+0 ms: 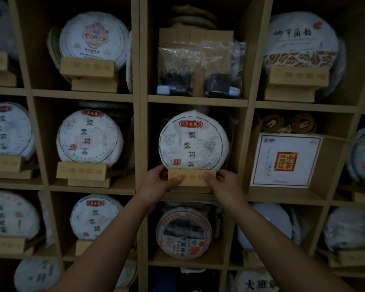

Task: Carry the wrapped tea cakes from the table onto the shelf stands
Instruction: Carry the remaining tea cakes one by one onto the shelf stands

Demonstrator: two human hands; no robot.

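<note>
The tea cake point(193, 142) stands upright on edge in the middle cubby of the shelf point(140, 144), its printed face toward the camera and its lower rim dropped behind the front lip of a wooden stand point(191, 177). It lies at twelve o'clock from both hands, directly above them, and being round it has no long axis to speak of; what counts is that it leans back in the stand rather than forward.

The left hand point(159, 182) grips the stand's left end at nine o'clock, thumb curled over the front face. The right hand point(223, 184) grips the right end at three o'clock in the same way. Both are equally near, so I judge the next move is a small two-handed squaring of the stand (or simply letting go).

Outward, the cubby at twelve o'clock holds clear bags of loose tea point(200, 68). At three o'clock sits a white box point(286, 160). At nine o'clock another wrapped cake point(90, 137) rests on its own stand, and more fill the lower cubbies.
</note>
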